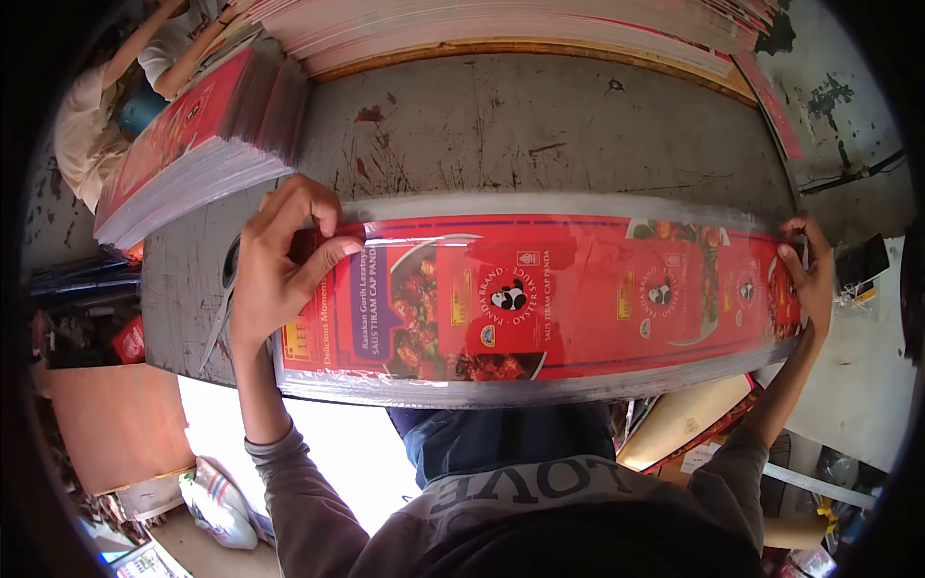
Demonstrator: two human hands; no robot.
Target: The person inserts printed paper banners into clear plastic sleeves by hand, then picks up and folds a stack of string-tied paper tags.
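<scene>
A long red printed plastic sheet with panda logos, food pictures and clear margins lies across the near side of the grey table. My left hand grips its upper left part, thumb on top and fingers curled at the edge. At the other end, my right hand pinches the upper right corner between thumb and fingers. Whether there are more sheets beneath this one, I cannot tell. Scissors lie just left of my left hand, partly hidden behind it.
A thick stack of similar red printed sheets stands at the table's left. Along the back runs a long pile of sheets above a wooden strip. Another person's arm shows at upper left. The scratched grey tabletop lies between.
</scene>
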